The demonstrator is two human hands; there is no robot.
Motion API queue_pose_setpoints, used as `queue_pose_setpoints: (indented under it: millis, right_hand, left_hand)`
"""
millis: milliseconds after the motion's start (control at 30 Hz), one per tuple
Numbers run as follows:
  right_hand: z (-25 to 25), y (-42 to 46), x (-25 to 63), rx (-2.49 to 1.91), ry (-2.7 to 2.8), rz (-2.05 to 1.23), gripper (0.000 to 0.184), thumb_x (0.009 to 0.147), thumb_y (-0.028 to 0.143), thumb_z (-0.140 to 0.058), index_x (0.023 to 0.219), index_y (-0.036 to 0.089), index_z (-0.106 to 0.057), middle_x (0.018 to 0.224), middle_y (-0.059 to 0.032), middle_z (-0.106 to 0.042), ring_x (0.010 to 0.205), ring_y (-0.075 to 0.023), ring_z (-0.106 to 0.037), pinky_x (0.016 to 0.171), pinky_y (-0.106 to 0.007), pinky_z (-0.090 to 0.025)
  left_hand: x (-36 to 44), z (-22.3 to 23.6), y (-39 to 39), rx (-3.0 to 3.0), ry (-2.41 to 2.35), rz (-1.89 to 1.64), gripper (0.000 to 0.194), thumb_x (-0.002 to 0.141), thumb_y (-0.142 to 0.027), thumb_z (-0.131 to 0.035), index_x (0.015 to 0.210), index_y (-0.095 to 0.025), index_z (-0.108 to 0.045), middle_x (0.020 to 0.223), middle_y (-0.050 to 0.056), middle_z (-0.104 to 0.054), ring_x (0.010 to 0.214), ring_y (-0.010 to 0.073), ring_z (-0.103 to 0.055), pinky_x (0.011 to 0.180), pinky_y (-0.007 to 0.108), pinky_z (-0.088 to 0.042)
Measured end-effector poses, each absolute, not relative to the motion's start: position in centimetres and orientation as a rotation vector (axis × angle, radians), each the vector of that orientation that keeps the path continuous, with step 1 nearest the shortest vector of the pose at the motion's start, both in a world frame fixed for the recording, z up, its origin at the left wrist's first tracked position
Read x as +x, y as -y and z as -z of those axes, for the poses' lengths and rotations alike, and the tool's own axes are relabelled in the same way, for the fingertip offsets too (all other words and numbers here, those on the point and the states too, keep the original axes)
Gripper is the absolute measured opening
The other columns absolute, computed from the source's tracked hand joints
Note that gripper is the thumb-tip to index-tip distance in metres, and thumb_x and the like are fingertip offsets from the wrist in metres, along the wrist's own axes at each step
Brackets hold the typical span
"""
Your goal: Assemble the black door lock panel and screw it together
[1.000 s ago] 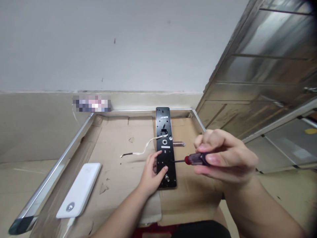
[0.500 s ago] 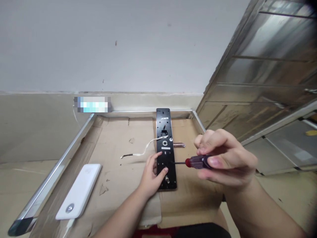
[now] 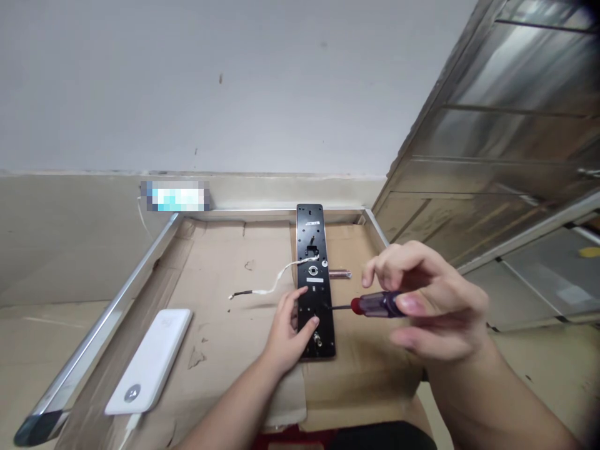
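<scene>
A long black door lock panel (image 3: pixel 310 219) lies back side up on cardboard, its far end reaching to the table's far frame. My left hand (image 3: pixel 287 331) grips its near left part, with the thumb on top and the fingers at the left edge. My right hand (image 3: pixel 435 306) is closed on a screwdriver (image 3: pixel 375 305) with a dark purple handle and red collar. The shaft points left to the panel's right side; whether its tip touches cannot be told. A white cable (image 3: pixel 276 280) runs left from the panel. A copper-coloured bar (image 3: pixel 340 274) sticks out on the right.
Cardboard (image 3: pixel 225 369) covers the metal-framed table (image 3: pixel 107 319). A white power bank (image 3: pixel 150 362) with a cable lies at the left. A blurred-out bright object (image 3: pixel 175 197) is by the far left corner. A wall is behind, and a metallic door (image 3: pixel 492 137) at right.
The right hand's fingers have loosened and spread around the screwdriver handle, its lower finger moving away from it. The left hand and the panel have stayed in place.
</scene>
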State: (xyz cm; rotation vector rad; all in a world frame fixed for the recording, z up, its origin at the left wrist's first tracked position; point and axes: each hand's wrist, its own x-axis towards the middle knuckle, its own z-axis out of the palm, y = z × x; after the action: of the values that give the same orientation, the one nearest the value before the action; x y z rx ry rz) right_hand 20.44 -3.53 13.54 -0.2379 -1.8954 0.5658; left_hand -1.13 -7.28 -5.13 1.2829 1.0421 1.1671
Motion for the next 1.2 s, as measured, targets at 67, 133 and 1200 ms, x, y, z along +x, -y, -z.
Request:
queue_pose_setpoints:
  millis: [67,133,1200]
  right_hand:
    - [-13.80,3.72,20.53,-0.253,1.923,-0.552,0.025,0.078,0.012,-0.074,0.099,0.024,-0.072,0.113,-0.0107,-0.073,0.098,-0.0263,-0.073,0.081,-0.047,-0.066]
    - [-13.92,3.92,20.60,-0.248,1.939,-0.547,0.033,0.078,0.004,-0.069,0.106,0.023,-0.072,0.113,-0.0123,-0.076,0.100,-0.0272,-0.075,0.082,-0.044,-0.066]
    - [-13.94,3.84,21.12,-0.196,1.984,-0.486,0.033,0.080,0.010,-0.069,0.112,0.020,-0.073,0.118,-0.0158,-0.073,0.097,-0.0284,-0.074,0.079,-0.047,-0.066]
  left_hand:
    - [-1.13,5.09,7.28,1.284,-1.046,-1.164,0.055,0.091,-0.032,-0.068,0.142,-0.029,-0.048,0.143,0.011,-0.046,0.122,0.0252,-0.062,0.104,0.043,-0.054]
    - [-1.14,5.09,7.27,1.286,-1.045,-1.168,0.055,0.091,-0.032,-0.068,0.142,-0.030,-0.049,0.143,0.011,-0.047,0.124,0.0256,-0.061,0.104,0.042,-0.054]
    - [-1.14,5.05,7.24,1.303,-1.051,-1.176,0.055,0.090,-0.032,-0.068,0.142,-0.029,-0.050,0.141,0.011,-0.047,0.126,0.0258,-0.060,0.106,0.042,-0.053]
